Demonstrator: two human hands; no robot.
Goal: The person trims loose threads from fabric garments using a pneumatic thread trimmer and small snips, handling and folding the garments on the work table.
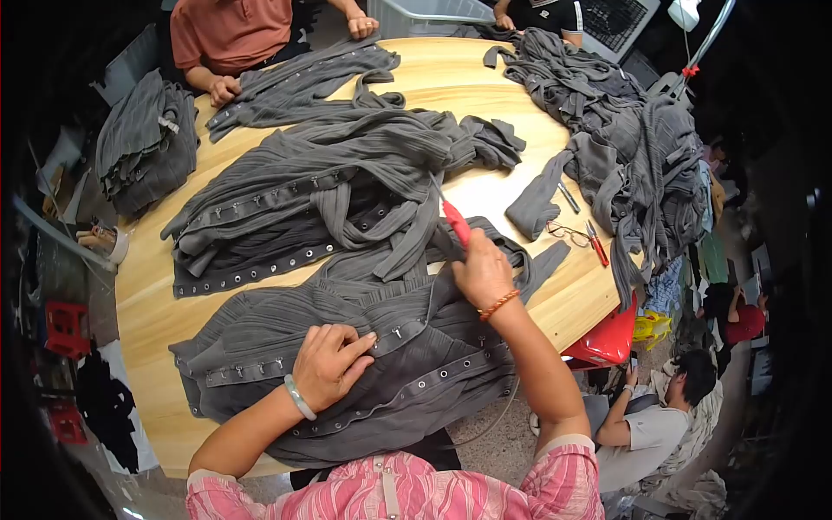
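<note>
Pale wooden bench [152, 347], heap of grey clothing [607, 121] along its far right side. Your right hand [484, 270] is closed round a red-handled tool [456, 223], its thin metal end pointing away beyond the fingers. Your left hand [332, 366] lies on the nearest grey garment [403, 373], fingertips beside its hook strip [400, 333]; cannot tell whether they pinch cloth.

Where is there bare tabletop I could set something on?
The tabletop looks bare at the far side, between the far garment and the garment heap; between that heap and the middle garment; and along the left edge, beside the near garment. It's crowded in front, around the left hand, and at right, under the heap.
</note>
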